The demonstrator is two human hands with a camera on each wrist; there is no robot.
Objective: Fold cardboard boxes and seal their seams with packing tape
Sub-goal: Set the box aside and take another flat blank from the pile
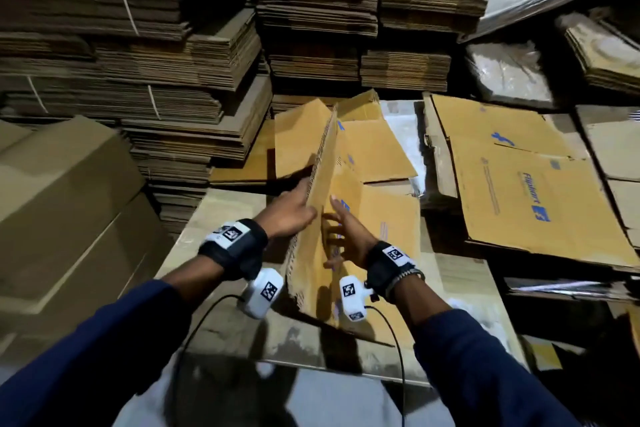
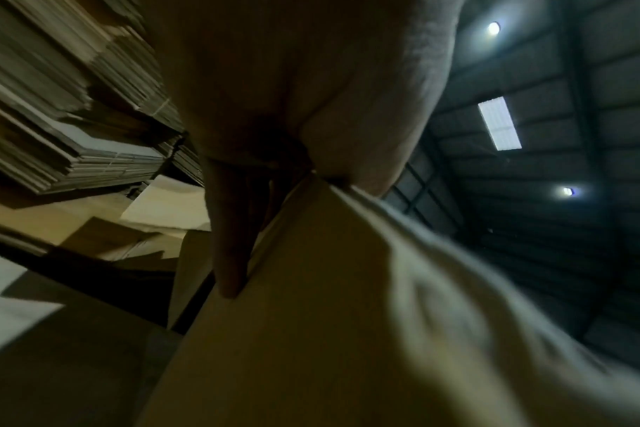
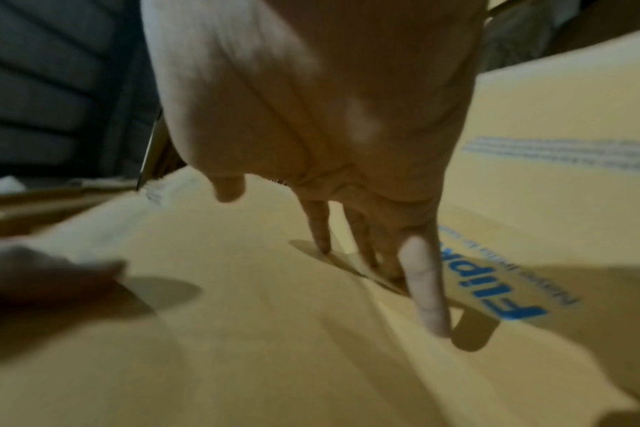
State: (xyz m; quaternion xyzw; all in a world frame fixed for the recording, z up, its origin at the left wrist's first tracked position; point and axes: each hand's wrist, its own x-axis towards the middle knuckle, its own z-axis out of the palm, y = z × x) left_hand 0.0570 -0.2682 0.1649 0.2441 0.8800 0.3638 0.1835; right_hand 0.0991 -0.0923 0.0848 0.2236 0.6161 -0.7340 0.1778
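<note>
From the head view, a flattened cardboard box (image 1: 322,204) stands partly raised on its long edge in the middle of the work area, its corrugated upper edge running away from the person toward the stacks of flat cardboard (image 1: 138,62) behind. Its long axis points forward and slightly right, the printed face turned to the right. The left hand (image 1: 291,211) lies against the left side of the raised panel, fingers stretched forward along it. The right hand (image 1: 349,232) presses the printed face with straight, spread fingers. Another flat printed carton (image 1: 519,177) lies well to the right, and a big brown box (image 1: 62,204) sits at left.

From the left wrist, the left hand (image 2: 274,115) has the panel's edge wedged between thumb and straight fingers (image 2: 230,245), which lie flat along the cardboard box (image 2: 347,317); the picture is dim and blurred.

From the right wrist, the right hand (image 3: 329,115) rests its extended fingers (image 3: 426,283) on the yellow-brown cardboard box (image 3: 238,346), fingertips at a fold line beside blue lettering; nothing is clutched.
</note>
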